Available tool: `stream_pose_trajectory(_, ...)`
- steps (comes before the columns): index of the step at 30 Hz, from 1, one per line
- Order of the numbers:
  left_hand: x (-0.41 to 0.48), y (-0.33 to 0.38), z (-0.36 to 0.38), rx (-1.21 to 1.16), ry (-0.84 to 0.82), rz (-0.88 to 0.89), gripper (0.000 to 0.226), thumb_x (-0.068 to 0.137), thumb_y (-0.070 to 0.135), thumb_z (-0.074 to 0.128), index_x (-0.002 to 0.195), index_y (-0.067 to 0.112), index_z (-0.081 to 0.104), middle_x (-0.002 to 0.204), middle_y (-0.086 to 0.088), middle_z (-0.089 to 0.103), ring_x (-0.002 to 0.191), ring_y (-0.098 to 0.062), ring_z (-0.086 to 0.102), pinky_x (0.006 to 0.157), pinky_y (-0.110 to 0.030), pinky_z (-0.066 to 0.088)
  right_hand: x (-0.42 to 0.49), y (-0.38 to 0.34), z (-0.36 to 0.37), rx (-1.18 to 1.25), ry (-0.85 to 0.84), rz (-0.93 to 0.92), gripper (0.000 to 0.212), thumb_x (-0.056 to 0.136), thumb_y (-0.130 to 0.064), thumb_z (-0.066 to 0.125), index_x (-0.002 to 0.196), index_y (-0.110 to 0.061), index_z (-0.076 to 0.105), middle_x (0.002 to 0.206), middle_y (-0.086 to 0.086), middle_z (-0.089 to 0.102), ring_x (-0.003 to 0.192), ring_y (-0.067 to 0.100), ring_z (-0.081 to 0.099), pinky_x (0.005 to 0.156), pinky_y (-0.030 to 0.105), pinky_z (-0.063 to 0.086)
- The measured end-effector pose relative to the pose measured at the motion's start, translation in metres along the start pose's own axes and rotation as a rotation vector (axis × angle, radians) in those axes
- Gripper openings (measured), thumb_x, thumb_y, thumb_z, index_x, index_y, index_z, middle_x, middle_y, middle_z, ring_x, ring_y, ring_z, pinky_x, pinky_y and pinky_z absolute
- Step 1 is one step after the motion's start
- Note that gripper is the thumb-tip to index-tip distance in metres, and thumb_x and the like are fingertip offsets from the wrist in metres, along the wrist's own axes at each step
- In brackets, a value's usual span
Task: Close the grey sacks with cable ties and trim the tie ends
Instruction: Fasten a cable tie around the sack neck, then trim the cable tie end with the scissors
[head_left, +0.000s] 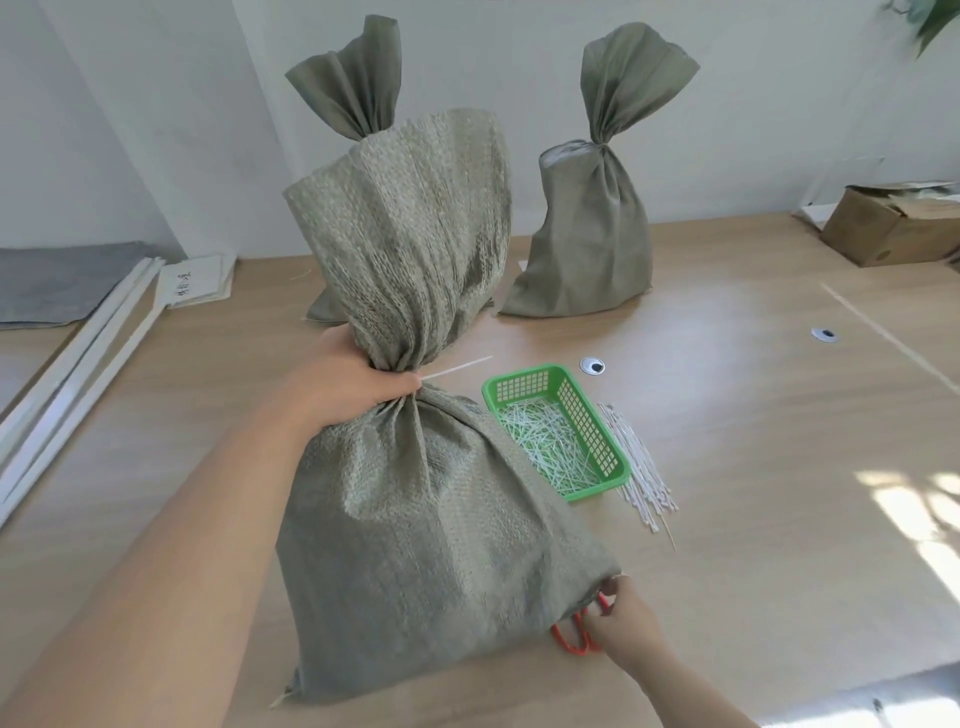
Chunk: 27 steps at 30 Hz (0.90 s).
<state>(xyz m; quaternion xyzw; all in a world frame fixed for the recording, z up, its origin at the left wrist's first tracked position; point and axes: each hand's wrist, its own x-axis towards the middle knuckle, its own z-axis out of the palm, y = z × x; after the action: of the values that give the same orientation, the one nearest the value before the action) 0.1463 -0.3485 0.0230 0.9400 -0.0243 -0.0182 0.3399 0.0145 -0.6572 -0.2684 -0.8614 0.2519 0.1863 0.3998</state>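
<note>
A grey woven sack (426, 561) stands in front of me on the wooden table. My left hand (353, 384) is clenched around its gathered neck. A white cable tie (457, 368) circles the neck, its long end sticking out to the right. My right hand (618, 621) is low at the sack's right bottom corner, fingers on the red handles of scissors (571, 636), which are mostly hidden by the sack. Two more grey sacks stand behind, one (353, 93) directly behind mine and one (592, 223) at the back right, both with gathered necks.
A green plastic basket (602, 447) holding several cut tie ends sits right of the sack. A bundle of white cable ties (639, 462) lies beside it. A cardboard box (888, 228) is at far right, white strips (67, 364) and papers at left.
</note>
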Motion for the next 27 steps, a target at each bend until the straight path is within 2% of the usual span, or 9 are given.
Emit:
stream_pose_trajectory(3,0.0,0.001,0.0,0.014,0.005,-0.005,0.05,0.083,0.031,0.077,0.129,0.018,0.062,0.119,0.005,0.059,0.103,-0.009,0.049,0.088,-0.023,0.034,0.004,0.001,0.013,-0.101,-0.042,0.02,0.05,0.076,-0.021,0.072,0.12,-0.016,0.049,0.111,-0.008,0.06,0.114,0.024,0.062,0.079,0.026,0.043)
stream_pose_trajectory(6,-0.002,0.001,0.0,0.008,0.013,0.0,0.051,0.083,0.032,0.077,0.129,0.019,0.062,0.12,0.006,0.059,0.103,-0.008,0.049,0.088,-0.022,0.034,0.01,0.0,0.021,-0.221,-0.038,0.04,0.042,0.08,-0.022,0.067,0.117,-0.018,0.049,0.117,0.002,0.068,0.109,0.025,0.065,0.085,0.03,0.051)
stream_pose_trajectory(10,-0.002,-0.001,0.0,-0.009,0.005,-0.006,0.049,0.082,0.033,0.077,0.128,0.022,0.063,0.118,0.01,0.06,0.106,-0.008,0.052,0.089,-0.022,0.035,0.01,-0.009,0.025,-0.353,0.004,0.021,0.045,0.091,-0.033,0.06,0.13,-0.015,0.047,0.125,0.004,0.067,0.117,0.024,0.063,0.087,0.026,0.046)
stream_pose_trajectory(13,-0.001,-0.004,0.0,-0.029,-0.005,-0.005,0.048,0.081,0.034,0.078,0.126,0.022,0.064,0.121,0.01,0.063,0.111,-0.011,0.055,0.09,-0.024,0.037,0.01,-0.01,0.027,-0.375,0.013,0.029,0.045,0.087,-0.035,0.062,0.123,-0.012,0.05,0.118,0.009,0.069,0.113,0.028,0.064,0.084,0.03,0.048)
stream_pose_trajectory(16,-0.002,-0.004,-0.001,-0.039,0.003,0.0,0.046,0.083,0.031,0.078,0.125,0.021,0.064,0.118,0.01,0.061,0.107,-0.008,0.053,0.088,-0.022,0.036,0.008,-0.002,0.027,-0.422,0.024,0.016,0.04,0.085,-0.039,0.06,0.116,-0.014,0.053,0.113,0.008,0.071,0.109,0.027,0.066,0.084,0.031,0.053)
stream_pose_trajectory(19,-0.003,-0.003,-0.001,-0.042,0.009,0.013,0.046,0.083,0.03,0.078,0.126,0.02,0.064,0.118,0.008,0.062,0.106,-0.008,0.052,0.088,-0.022,0.035,0.003,0.004,0.018,-0.42,0.071,0.006,0.039,0.088,-0.048,0.057,0.111,-0.017,0.052,0.113,0.008,0.068,0.11,0.027,0.065,0.085,0.032,0.05)
stream_pose_trajectory(22,-0.005,-0.003,-0.001,-0.039,0.013,0.007,0.047,0.084,0.029,0.077,0.127,0.019,0.063,0.116,0.009,0.059,0.107,-0.007,0.05,0.088,-0.02,0.034,0.004,0.014,0.005,-0.404,0.131,0.0,0.035,0.09,-0.052,0.051,0.091,-0.018,0.048,0.106,0.007,0.07,0.106,0.029,0.066,0.081,0.033,0.049)
stream_pose_trajectory(24,-0.006,-0.002,-0.001,-0.054,0.016,0.006,0.045,0.084,0.029,0.077,0.126,0.019,0.064,0.113,0.011,0.058,0.107,-0.008,0.051,0.086,-0.02,0.034,0.008,0.019,-0.005,-0.382,0.172,0.022,0.036,0.091,-0.053,0.05,0.085,-0.017,0.051,0.095,0.006,0.069,0.096,0.029,0.067,0.075,0.032,0.047)
stream_pose_trajectory(27,-0.009,-0.003,0.0,-0.082,0.018,-0.005,0.047,0.084,0.03,0.078,0.127,0.019,0.065,0.113,0.01,0.059,0.105,-0.008,0.05,0.088,-0.021,0.034,0.011,0.02,-0.028,-0.354,0.198,0.087,0.03,0.087,-0.046,0.054,0.087,-0.016,0.054,0.081,0.002,0.061,0.079,0.026,0.057,0.069,0.029,0.044)
